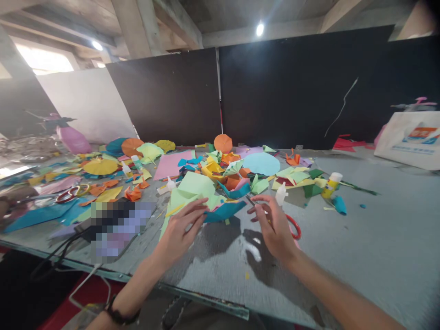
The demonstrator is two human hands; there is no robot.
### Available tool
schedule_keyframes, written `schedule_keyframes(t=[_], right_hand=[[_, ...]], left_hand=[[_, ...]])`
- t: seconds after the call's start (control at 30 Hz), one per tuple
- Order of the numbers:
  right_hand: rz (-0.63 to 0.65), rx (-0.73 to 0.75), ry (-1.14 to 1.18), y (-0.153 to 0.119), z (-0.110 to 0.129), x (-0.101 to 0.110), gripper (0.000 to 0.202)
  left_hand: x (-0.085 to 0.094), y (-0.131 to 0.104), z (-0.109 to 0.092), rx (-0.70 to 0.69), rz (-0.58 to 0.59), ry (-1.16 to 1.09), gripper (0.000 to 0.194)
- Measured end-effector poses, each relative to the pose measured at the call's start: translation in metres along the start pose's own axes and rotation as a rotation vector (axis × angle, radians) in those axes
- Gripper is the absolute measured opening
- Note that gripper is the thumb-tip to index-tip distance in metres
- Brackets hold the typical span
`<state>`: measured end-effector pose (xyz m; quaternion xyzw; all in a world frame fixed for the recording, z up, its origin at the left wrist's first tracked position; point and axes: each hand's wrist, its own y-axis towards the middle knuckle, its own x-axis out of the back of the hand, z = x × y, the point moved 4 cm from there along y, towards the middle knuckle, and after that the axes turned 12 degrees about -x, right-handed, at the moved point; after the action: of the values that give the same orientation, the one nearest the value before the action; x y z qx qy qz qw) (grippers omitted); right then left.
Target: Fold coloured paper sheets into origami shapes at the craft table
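Observation:
My left hand (184,229) has its fingers closed on the left end of a curved blue paper piece (225,211), which has some pink and yellow along its upper edge. Just past the right end of that piece, my right hand (273,222) pinches a thin dark tool (250,200), its tip close to the paper. Red-handled scissors (294,227) lie beside my right hand, partly covered by it. Behind the blue piece is another folded blue and pink paper (237,187). Light green sheets (194,185) lie behind my left hand.
Colored paper scraps and folded shapes cover the grey table (385,229). A yellow glue stick (332,184) and a white glue bottle (281,194) stand at the right. At the far left, another person's hand (13,201) is near scissors (68,195). Black panels (292,91) stand behind.

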<state>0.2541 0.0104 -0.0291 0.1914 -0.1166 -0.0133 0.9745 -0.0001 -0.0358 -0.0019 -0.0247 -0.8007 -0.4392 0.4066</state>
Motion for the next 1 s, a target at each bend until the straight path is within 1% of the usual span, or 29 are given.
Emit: schedule_keyframes(t=[0.1,0.2,0.37,0.47,0.57,0.63,0.73,0.8,0.9,0.97,1.0], right_hand=[[-0.185,0.078,-0.037,0.016,-0.002,0.02,0.029],[-0.324,0.142,-0.081,0.029,-0.002,0.039,0.028],[-0.415,0.234,-0.182,0.037,0.006,0.059,0.021],[-0.455,0.285,-0.226,0.039,0.01,0.068,0.017],[-0.491,0.319,-0.253,0.043,0.011,0.077,0.014],[-0.525,0.333,-0.266,0.045,0.01,0.083,0.013],[-0.601,0.34,-0.28,0.05,0.006,0.093,0.013],[-0.659,0.336,-0.286,0.054,0.001,0.1,0.015],[-0.738,0.319,-0.296,0.061,-0.01,0.111,0.018],[-0.772,0.307,-0.307,0.067,-0.019,0.119,0.019],[-0.782,0.3,-0.313,0.07,-0.024,0.123,0.019]], left_hand=[[0.0,0.021,0.005,0.008,0.002,0.008,0.031],[-0.004,0.043,0.009,-0.046,-0.024,0.003,0.029],[-0.015,0.076,0.005,-0.235,-0.089,0.022,0.026],[-0.027,0.1,0.007,-0.304,-0.111,0.045,0.027],[-0.051,0.126,0.016,-0.329,-0.109,0.062,0.028],[-0.074,0.143,0.024,-0.336,-0.09,0.074,0.029],[-0.113,0.163,0.035,-0.32,-0.049,0.097,0.03],[-0.139,0.17,0.04,-0.311,0.003,0.105,0.026],[-0.17,0.172,0.042,-0.314,0.112,0.103,0.032],[-0.181,0.169,0.039,-0.327,0.166,0.099,0.033],[-0.183,0.167,0.036,-0.336,0.181,0.099,0.033]])
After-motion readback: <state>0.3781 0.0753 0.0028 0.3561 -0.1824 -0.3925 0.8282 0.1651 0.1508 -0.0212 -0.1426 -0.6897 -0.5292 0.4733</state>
